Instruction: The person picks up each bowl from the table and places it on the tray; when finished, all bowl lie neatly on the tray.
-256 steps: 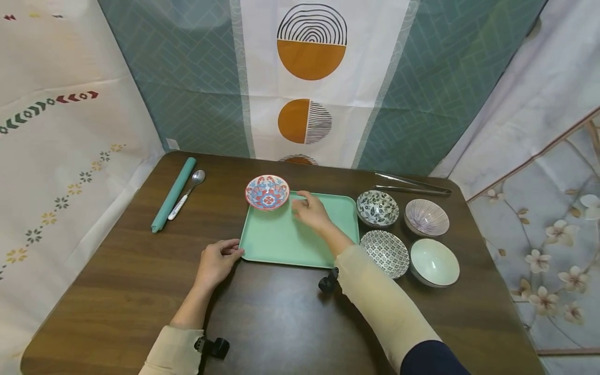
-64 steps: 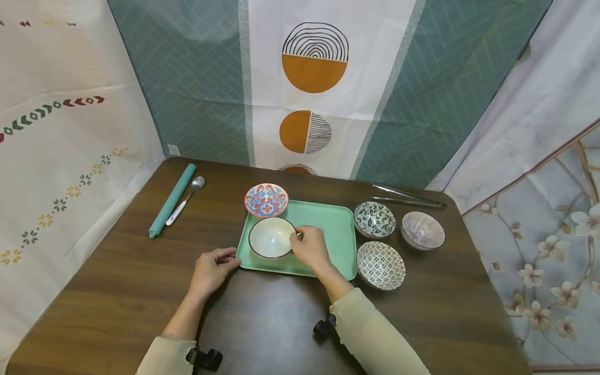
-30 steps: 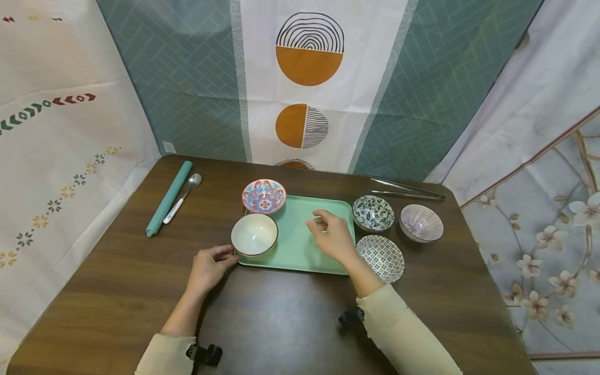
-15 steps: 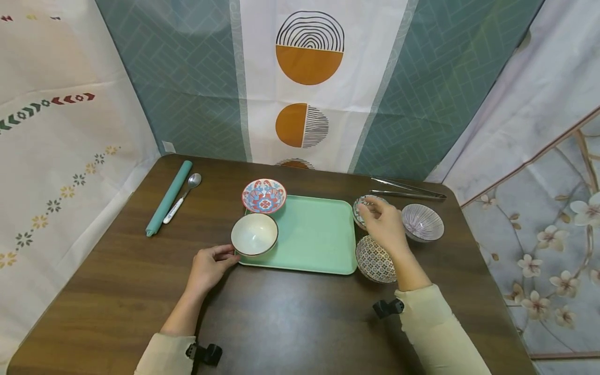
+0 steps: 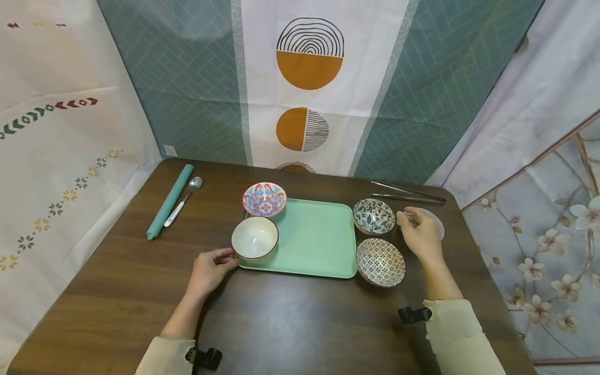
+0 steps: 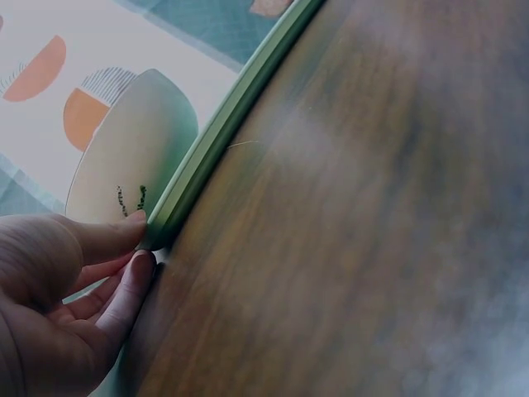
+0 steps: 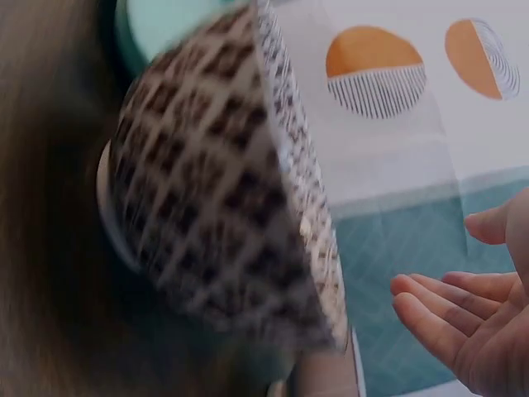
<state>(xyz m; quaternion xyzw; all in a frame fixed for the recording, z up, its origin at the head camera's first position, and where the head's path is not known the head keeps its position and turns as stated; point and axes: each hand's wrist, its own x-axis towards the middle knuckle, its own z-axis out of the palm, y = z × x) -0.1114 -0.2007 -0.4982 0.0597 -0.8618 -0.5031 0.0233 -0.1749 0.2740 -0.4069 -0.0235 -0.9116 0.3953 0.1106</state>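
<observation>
The fingers [image 7: 434,321] of the right hand [image 5: 420,234] are loosely curved with the thumb well apart and nothing gripped between them; the hand hides much of the pale lined bowl [image 5: 437,221], and I can't tell whether it touches it. The left hand [image 5: 212,270] pinches the near-left corner of the green tray [image 5: 319,239], thumb above and fingers beneath. The pale lined bowl looks like glazed ceramic: probably light, rigid, smooth enough to slip and easy to chip, so best taken by its rim, thumb inside and fingers outside. The tray seems light and stiff, and its raised edge should give a sure hold. Counting outward, there are five bowls and one tray: the cream bowl [image 5: 254,237] stands in the tray's near-left corner, the red-and-blue bowl [image 5: 264,199] at its far-left corner, the leafy bowl [image 5: 374,216] and the checked bowl [image 5: 380,262] just beside its right edge, and the pale one farther right. Farther out on the worktop [image 5: 300,323] lie one pair of tongs [image 5: 423,195], one spoon [image 5: 185,200] and one teal roll [image 5: 170,202].
</observation>
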